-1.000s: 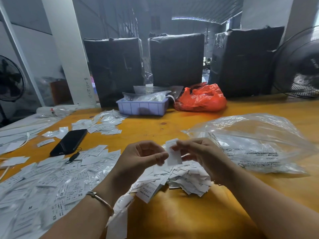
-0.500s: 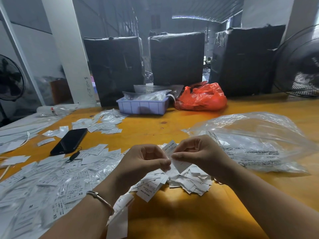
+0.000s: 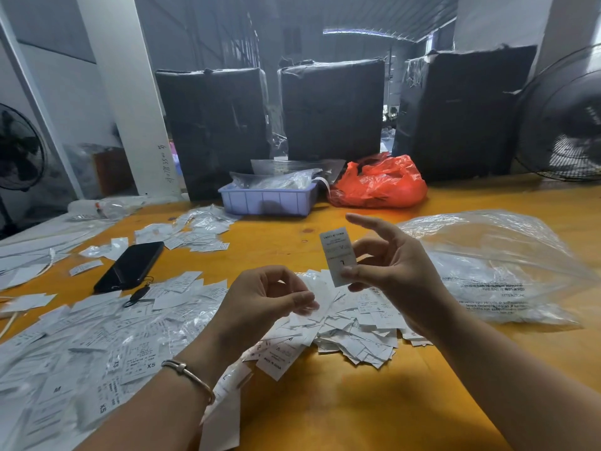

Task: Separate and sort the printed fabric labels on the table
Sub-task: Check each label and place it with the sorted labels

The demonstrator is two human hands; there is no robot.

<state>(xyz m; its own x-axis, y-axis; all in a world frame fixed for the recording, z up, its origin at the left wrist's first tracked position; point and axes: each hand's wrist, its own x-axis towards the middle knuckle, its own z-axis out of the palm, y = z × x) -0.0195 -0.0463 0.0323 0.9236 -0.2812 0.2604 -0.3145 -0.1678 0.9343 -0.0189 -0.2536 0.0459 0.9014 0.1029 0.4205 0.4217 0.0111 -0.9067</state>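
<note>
White label (image 3: pixel 340 257) marked L sits pinched in the right hand (image 3: pixel 395 271) — left hand (image 3: pixel 265 299) curled, seemingly empty — next, drop it on its matching pile.

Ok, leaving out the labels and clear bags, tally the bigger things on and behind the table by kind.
Black wrapped bales: 3
Black fans: 2
Lavender plastic tray: 1
Orange plastic bag: 1
Black phone: 1
Total: 8

Black phone (image 3: pixel 130 265) lying on orange table (image 3: pixel 357 411), left side. Lavender tray (image 3: pixel 267 200) w/ clear bags sitting at far edge, red plastic bag (image 3: pixel 380 183) just beside it. Three black-wrapped bales (image 3: pixel 331 109) standing behind. Fan (image 3: pixel 566 122) standing far right.
</note>
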